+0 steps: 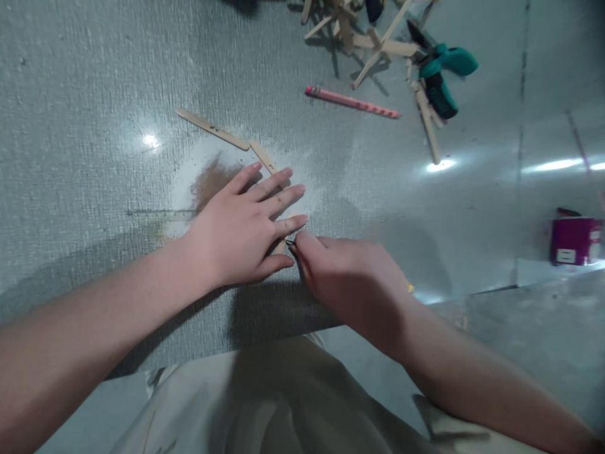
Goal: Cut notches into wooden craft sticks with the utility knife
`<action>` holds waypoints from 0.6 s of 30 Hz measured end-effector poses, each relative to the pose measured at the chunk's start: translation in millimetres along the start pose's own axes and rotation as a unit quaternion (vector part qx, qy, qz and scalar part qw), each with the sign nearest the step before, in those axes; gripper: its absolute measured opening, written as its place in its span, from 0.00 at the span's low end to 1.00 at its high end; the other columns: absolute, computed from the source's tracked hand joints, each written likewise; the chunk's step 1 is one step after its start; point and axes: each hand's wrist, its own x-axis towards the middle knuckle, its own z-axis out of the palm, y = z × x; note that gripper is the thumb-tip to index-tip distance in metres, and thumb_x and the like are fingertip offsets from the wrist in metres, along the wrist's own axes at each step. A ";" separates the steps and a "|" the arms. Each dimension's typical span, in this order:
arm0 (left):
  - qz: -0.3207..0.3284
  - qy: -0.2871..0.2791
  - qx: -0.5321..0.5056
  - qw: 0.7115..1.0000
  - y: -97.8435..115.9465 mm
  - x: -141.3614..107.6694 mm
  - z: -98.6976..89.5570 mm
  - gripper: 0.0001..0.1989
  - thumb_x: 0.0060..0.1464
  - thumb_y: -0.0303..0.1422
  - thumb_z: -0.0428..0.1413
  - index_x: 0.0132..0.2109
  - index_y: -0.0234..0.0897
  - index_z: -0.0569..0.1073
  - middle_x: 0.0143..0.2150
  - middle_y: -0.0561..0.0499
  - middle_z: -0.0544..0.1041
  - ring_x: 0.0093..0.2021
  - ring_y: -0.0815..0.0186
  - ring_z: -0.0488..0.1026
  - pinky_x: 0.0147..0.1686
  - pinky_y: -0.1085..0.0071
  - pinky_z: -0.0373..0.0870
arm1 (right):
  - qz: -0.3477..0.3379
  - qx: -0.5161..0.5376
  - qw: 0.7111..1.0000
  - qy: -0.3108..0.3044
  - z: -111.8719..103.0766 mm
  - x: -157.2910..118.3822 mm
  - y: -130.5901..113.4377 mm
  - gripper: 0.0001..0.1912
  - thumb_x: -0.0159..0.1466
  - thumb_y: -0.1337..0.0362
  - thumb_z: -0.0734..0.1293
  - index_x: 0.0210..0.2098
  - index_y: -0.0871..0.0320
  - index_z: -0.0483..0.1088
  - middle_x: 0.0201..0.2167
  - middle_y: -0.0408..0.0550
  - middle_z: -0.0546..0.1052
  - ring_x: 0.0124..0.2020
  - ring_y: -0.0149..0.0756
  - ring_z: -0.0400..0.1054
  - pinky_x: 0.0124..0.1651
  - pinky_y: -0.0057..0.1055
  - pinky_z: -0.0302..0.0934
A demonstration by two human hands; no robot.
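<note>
My left hand point(248, 221) lies flat on the table with its fingers spread. It presses on a flat wooden craft stick point(263, 156) that has a small notch and runs partly beneath the fingers. A pale wooden piece shows between its forefinger and thumb. There my right hand point(343, 271) is closed around a slim tool with a dark, thin tip point(289, 242); the fist hides most of it. The tip touches or nearly touches the wood. Beyond the left hand, a second notched craft stick point(212, 128) lies end to end with the first.
A clear ruler point(163, 214) lies partly under my left wrist, beside a brown dusty patch point(212, 180). Farther off are a pink pencil point(352, 103), green-handled pliers point(442, 72) and a jumble of wooden sticks point(378, 47). A purple box point(571, 241) stands at right.
</note>
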 end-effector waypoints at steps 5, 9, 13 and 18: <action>0.004 0.017 -0.004 1.000 -0.9 -0.1 3.4 0.29 0.66 0.53 0.56 0.66 0.42 0.74 0.75 0.45 0.64 0.77 0.43 0.55 0.75 0.39 0.47 | 0.006 0.013 1.000 0.002 1.5 -0.8 1.5 0.12 0.70 0.70 0.59 0.37 0.58 0.75 0.21 0.46 0.74 0.18 0.31 0.55 0.28 0.35 0.34; 0.008 0.026 -0.003 1.000 -1.6 -0.2 5.4 0.28 0.66 0.53 0.56 0.65 0.42 0.74 0.74 0.45 0.65 0.77 0.44 0.55 0.74 0.39 0.48 | 0.000 0.002 1.000 0.020 5.1 -2.2 3.2 0.12 0.69 0.70 0.59 0.38 0.58 0.76 0.20 0.44 0.72 0.18 0.31 0.56 0.28 0.35 0.34; 0.014 0.038 0.007 0.999 -1.9 -0.1 7.0 0.29 0.65 0.53 0.57 0.64 0.42 0.75 0.73 0.45 0.66 0.76 0.44 0.57 0.74 0.39 0.50 | -0.015 -0.018 0.999 0.036 5.2 -1.9 1.3 0.12 0.67 0.71 0.60 0.38 0.60 0.76 0.19 0.45 0.71 0.17 0.32 0.57 0.27 0.34 0.35; 0.020 0.054 0.014 0.998 -1.6 -0.5 7.7 0.28 0.64 0.53 0.58 0.63 0.43 0.75 0.72 0.45 0.67 0.76 0.44 0.58 0.73 0.38 0.52 | -0.003 -0.008 1.000 0.011 -5.0 0.2 -3.1 0.14 0.63 0.77 0.60 0.41 0.62 0.76 0.18 0.47 0.71 0.17 0.33 0.58 0.26 0.34 0.35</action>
